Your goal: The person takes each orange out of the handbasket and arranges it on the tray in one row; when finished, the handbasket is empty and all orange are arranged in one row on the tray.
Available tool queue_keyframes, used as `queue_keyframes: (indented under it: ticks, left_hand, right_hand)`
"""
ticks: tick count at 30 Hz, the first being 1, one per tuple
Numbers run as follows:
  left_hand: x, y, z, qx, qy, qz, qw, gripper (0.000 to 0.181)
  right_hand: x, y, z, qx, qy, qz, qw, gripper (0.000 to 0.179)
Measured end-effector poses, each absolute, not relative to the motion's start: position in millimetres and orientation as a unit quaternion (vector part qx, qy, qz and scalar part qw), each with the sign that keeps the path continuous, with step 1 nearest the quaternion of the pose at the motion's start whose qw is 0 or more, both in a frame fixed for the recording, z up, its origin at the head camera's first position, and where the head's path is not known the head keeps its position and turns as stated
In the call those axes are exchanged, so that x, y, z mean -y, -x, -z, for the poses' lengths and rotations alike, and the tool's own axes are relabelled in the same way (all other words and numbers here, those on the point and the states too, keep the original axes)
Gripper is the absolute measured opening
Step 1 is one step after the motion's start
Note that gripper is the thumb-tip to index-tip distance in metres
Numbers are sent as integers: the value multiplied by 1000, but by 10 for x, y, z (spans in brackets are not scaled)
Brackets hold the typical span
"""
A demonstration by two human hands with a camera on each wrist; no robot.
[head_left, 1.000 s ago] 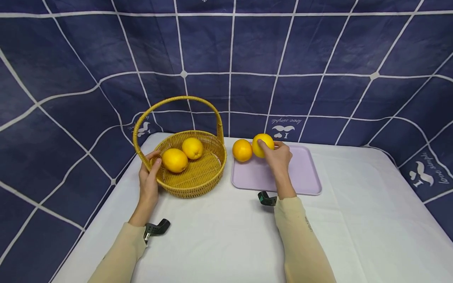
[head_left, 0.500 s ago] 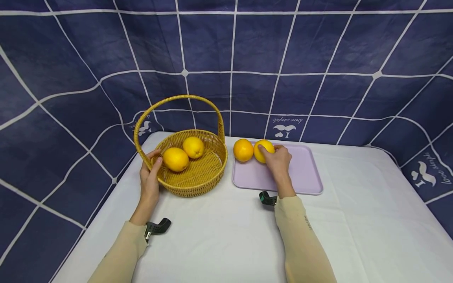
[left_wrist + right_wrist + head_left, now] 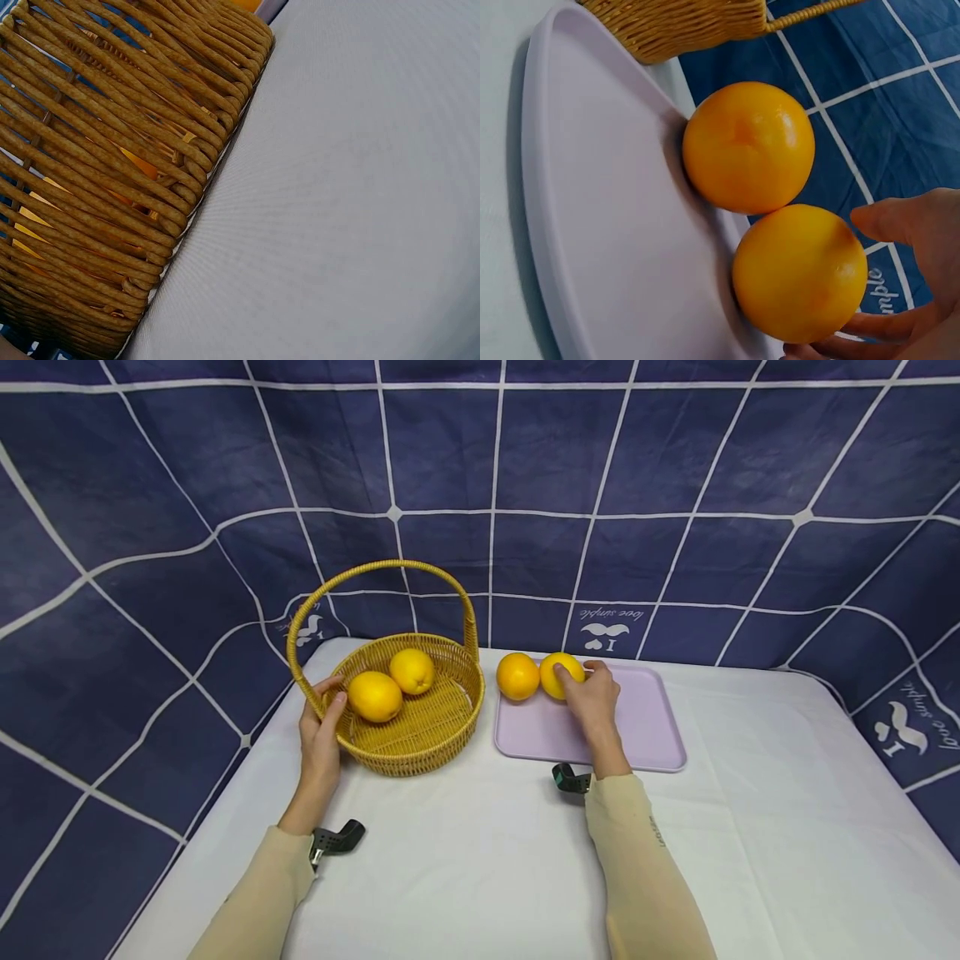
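Note:
In the head view, my left hand holds the left side of a woven basket at its rim. Two round yellow-orange fruits, a nearer orange and a farther orange, lie inside it. A pale purple tray stands right of the basket, with two oranges side by side at its back left. My right hand is around the right orange. The right wrist view shows the thumb slightly off its skin and the other fingers by its lower side. The left orange is beside it.
The basket's tall arched handle rises above the fruit. White cloth covers the table, and a dark blue curtain with white grid lines hangs behind and at the sides. A black wrist device sits by the left sleeve.
My right hand has lowered the right orange onto the tray next to the other orange, and its thumb now stands slightly off it. My left hand stays on the basket.

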State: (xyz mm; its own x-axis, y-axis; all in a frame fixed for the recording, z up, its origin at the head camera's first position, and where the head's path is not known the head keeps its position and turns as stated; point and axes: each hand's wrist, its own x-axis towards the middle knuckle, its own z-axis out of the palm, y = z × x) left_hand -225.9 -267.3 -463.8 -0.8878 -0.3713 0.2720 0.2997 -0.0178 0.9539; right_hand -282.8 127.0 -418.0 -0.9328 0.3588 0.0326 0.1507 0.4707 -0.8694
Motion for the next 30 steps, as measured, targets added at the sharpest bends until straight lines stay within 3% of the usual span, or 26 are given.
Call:
queue_keyframes:
  ticks: [20, 30]
  left_hand:
    - [2656, 2268, 4677, 658, -18, 716, 231, 44]
    - [2685, 2275, 4665, 657, -28, 716, 234, 44]
  right_hand:
    - [-1034, 2721, 3928, 829, 58, -513, 215, 50]
    - [-747, 2654, 3881, 822, 14, -533, 199, 50]
